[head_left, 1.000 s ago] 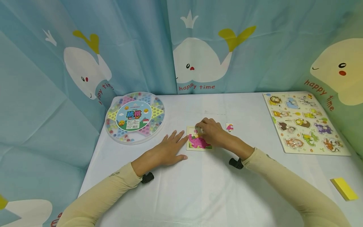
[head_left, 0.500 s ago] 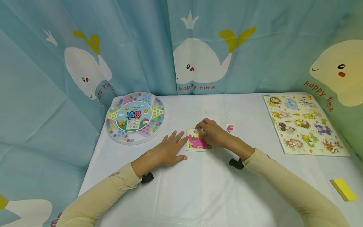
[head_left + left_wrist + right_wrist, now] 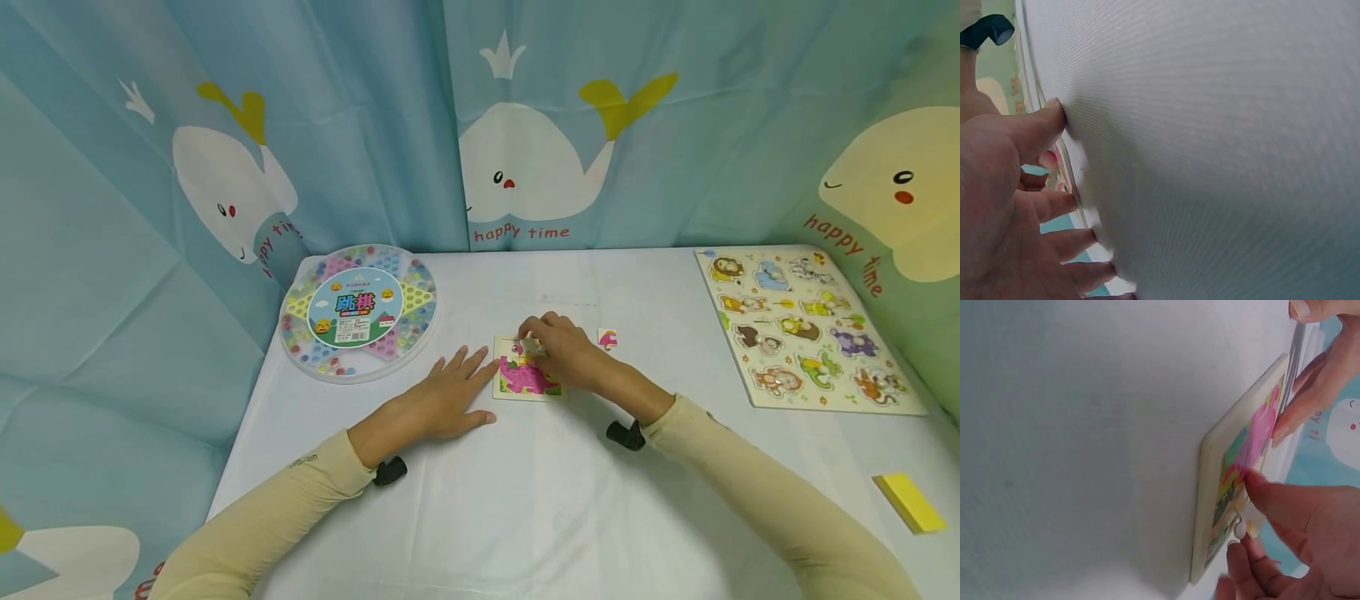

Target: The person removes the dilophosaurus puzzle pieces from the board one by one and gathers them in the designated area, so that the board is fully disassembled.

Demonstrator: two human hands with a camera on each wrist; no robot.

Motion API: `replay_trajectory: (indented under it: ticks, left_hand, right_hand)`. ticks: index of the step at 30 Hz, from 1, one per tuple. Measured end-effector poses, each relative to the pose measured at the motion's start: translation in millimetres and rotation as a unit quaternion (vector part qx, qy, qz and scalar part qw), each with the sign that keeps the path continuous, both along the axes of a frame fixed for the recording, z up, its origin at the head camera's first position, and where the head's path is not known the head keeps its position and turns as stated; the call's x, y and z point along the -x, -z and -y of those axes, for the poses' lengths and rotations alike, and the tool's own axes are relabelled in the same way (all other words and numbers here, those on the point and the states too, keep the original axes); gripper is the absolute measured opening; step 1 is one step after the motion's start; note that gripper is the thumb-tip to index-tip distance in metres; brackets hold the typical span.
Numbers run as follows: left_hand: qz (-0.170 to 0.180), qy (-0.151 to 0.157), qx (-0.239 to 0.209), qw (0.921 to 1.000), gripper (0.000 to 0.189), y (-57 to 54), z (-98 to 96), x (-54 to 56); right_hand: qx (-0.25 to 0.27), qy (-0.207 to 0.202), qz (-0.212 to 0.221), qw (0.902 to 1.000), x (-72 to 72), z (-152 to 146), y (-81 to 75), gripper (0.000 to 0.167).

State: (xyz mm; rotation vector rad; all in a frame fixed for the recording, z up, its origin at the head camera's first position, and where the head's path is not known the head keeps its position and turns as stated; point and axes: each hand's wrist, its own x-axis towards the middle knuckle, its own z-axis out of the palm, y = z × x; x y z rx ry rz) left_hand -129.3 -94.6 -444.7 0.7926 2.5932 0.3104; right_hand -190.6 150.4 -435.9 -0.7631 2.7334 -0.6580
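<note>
Puzzle piece (image 3: 1251,520): likely light, stiff; edge hold suits. Right hand (image 3: 562,347): fingers pinching it. Left hand (image 3: 444,402): fingers extended beside puzzle board (image 3: 1206,487).

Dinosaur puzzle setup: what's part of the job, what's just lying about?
In the job:
dinosaur puzzle
left hand, at its edge
right hand, apparently pinching a small piece over it
loose piece to its right, probably

Just lying about:
round marble game
animal board
yellow block

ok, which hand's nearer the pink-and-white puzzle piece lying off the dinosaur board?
Right. The right hand is over the dinosaur board, just left of the pink-and-white puzzle piece; the left hand is farther, at the board's left edge.
</note>
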Motion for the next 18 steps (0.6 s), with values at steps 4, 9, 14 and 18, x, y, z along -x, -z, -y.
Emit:
replay_trajectory:
  ticks: [4, 9, 14, 18]
  left_hand:
    - [0.003, -0.001, 0.003, 1.0, 0.084, 0.4, -0.2, 0.1]
    - [0.007, -0.003, 0.006, 1.0, 0.084, 1.5, -0.5, 0.9]
    - [0.007, -0.002, 0.008, 0.9999, 0.084, 2.0, -0.4, 1.4]
    - [0.007, 0.0, 0.008, 0.9999, 0.084, 2.5, -0.2, 1.6]
  right_hand:
    - [0.004, 0.004, -0.02, 0.9998, -0.7, -0.9, 1.3, 0.029]
    - [0.037, -0.01, -0.046, 0.9982, -1.2, -3.2, 1.4, 0.018]
    - [0.063, -0.003, -0.031, 0.9975, 0.9, -4.8, -1.6, 0.02]
    - [0.074, 0.017, -0.026, 0.9968, 2.9, -8.0, -7.8, 0.018]
